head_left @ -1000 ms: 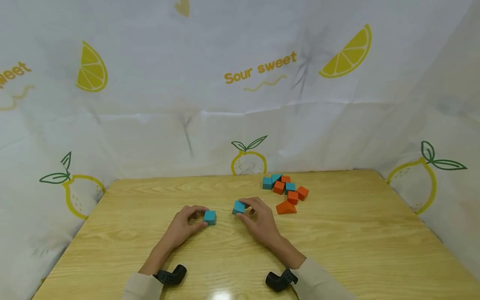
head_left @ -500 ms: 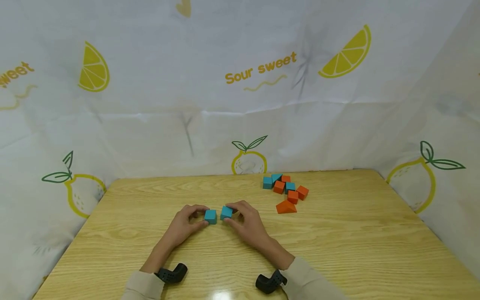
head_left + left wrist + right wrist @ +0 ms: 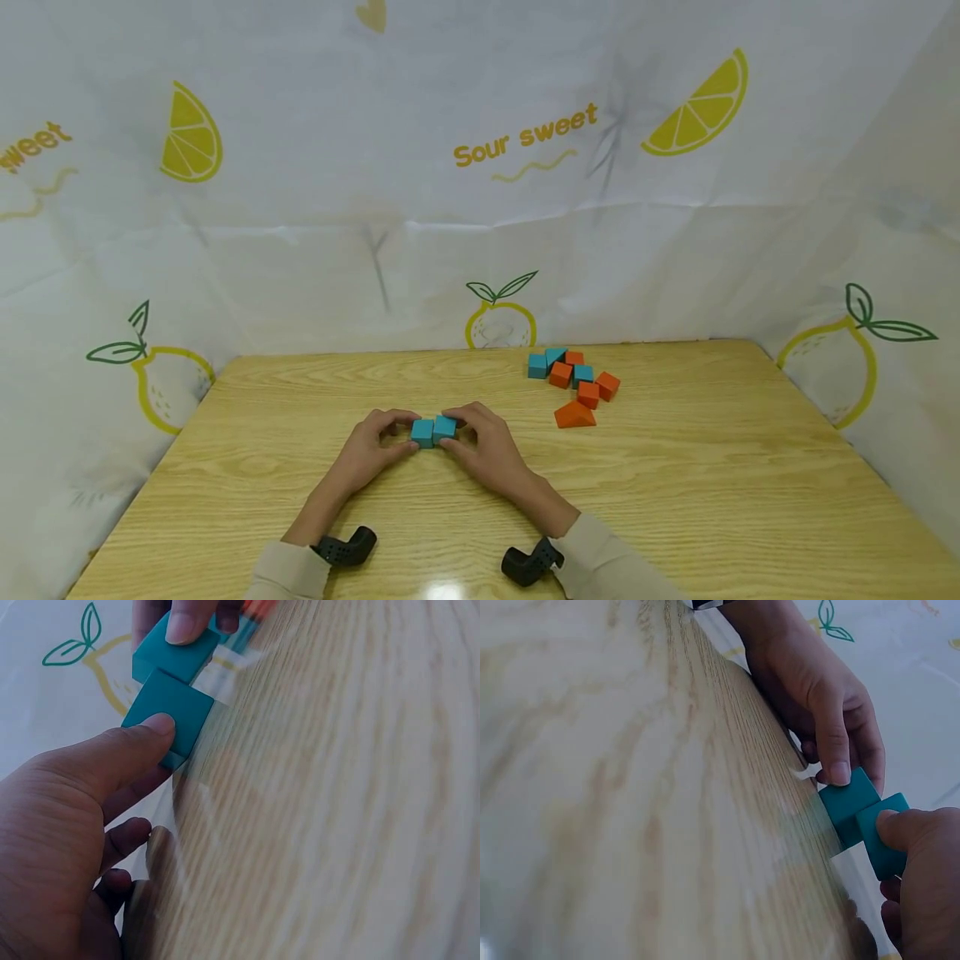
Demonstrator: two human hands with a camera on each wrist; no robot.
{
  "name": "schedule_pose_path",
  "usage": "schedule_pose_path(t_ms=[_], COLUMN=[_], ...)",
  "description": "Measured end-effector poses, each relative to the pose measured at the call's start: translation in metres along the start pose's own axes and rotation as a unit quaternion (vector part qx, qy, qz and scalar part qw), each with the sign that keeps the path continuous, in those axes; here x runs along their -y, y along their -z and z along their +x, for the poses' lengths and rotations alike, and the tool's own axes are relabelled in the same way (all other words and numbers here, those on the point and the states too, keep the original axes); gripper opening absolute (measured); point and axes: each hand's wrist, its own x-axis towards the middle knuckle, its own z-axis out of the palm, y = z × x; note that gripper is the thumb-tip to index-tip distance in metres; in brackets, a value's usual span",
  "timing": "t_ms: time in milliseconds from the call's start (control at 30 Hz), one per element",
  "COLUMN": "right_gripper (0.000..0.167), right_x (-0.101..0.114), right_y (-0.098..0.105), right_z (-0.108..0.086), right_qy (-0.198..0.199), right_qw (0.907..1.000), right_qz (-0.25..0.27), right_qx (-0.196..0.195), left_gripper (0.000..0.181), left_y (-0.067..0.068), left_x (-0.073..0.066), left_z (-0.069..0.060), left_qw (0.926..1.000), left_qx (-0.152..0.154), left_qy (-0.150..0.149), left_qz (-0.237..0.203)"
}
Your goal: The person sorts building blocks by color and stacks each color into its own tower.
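Two blue cube blocks meet side by side near the middle of the wooden table (image 3: pixel 675 483). My left hand (image 3: pixel 369 448) pinches the left blue block (image 3: pixel 422 433) between thumb and fingers. The right blue block (image 3: pixel 445 427) is pinched the same way by my right hand (image 3: pixel 486 446), and it sits slightly turned against the left one. In the left wrist view, the thumb presses the near face of the left cube (image 3: pixel 169 712). The right wrist view has the right cube (image 3: pixel 885 832) overlapping part of the other.
Behind and right of my right hand lies a loose group of blue and orange blocks (image 3: pixel 561 375). An orange triangular block (image 3: pixel 575 415) is nearest in that group. A white lemon-print cloth (image 3: pixel 330 275) hangs at the table's back and sides.
My right hand has moved left, bringing its blue block from a gap away up against the left block. My left hand has stayed nearly in place.
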Motion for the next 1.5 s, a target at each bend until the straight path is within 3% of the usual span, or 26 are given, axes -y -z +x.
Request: schedule_pose_path(t_ms=[733,1500], right_gripper=[0.037,0.04], right_x=[-0.0002,0.0025], right_y=[0.0007,0.0014], right_z=[0.0021,0.0017], right_qy=[-0.015,-0.028], right_qw=[0.9987,0.9971], right_qz=[-0.022,-0.037], right_qx=[0.043,0.06], left_gripper=[0.037,0.038], left_y=[0.0003,-0.0003], left_x=[-0.0005,0.0009], left_z=[0.0003,-0.0008], left_qw=[1.0,0.9999], left_qx=[-0.001,0.0], left_qy=[0.0,0.012], left_qz=[0.002,0.001])
